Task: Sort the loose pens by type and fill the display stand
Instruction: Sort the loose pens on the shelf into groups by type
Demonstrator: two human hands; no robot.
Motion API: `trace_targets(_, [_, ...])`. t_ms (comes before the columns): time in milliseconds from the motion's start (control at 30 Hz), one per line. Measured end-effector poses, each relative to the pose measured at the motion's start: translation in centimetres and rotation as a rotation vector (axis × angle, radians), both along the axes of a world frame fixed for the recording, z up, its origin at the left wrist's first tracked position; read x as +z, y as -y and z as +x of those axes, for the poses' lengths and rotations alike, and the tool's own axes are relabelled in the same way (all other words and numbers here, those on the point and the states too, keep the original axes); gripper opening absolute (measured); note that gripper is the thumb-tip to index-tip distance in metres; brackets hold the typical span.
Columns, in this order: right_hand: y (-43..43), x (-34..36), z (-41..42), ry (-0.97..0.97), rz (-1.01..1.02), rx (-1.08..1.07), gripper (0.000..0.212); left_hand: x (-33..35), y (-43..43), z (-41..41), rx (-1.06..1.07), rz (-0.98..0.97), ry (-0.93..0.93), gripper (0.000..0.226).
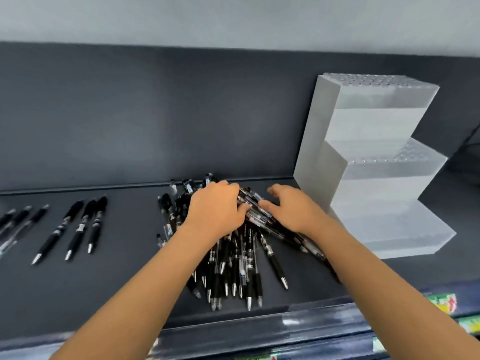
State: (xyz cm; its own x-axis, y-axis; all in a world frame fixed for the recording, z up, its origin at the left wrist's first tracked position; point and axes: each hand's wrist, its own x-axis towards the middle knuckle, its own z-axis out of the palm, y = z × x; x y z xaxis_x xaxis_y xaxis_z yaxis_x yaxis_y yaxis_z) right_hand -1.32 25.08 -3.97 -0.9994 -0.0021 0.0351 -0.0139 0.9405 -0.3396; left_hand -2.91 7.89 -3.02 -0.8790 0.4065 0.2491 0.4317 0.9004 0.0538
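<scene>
A heap of black pens (pixel 233 258) lies on the dark shelf (pixel 124 287), tips mostly toward me. My left hand (pixel 215 209) lies on the top of the heap, fingers curled around a clear-barrelled pen (pixel 253 203). My right hand (pixel 291 206) rests on the heap's right side, its thumb touching the same pen, fingers spread and relaxed. Three black rubber-grip pens (pixel 75 227) lie side by side to the left. Further left, at the frame edge, lie several slimmer pens (pixel 15 224). The frosted stepped display stand (pixel 371 162) stands at the right, its holes empty.
The shelf's dark back wall (pixel 155 118) rises right behind the heap. A price-strip rail (pixel 259 326) runs along the shelf's front edge. Colourful packaged goods (pixel 441 302) show on a lower shelf at the bottom right.
</scene>
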Motion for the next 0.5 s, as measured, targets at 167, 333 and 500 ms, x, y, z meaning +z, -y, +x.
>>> trace_targets(167, [0.9,0.3,-3.7,0.218,0.071,0.051,0.043,0.2,0.7,-0.2,0.095,0.005,0.002,0.037])
trace_targets(333, [0.8,1.1,-5.8,0.463,-0.148,0.012,0.039,0.7,1.2,-0.9,0.13,0.044,-0.011,0.033])
trace_targets(500, [0.4,1.1,-6.2,0.531,-0.13,0.1,0.044,1.0,1.4,-1.2,0.115,0.081,-0.023,0.032])
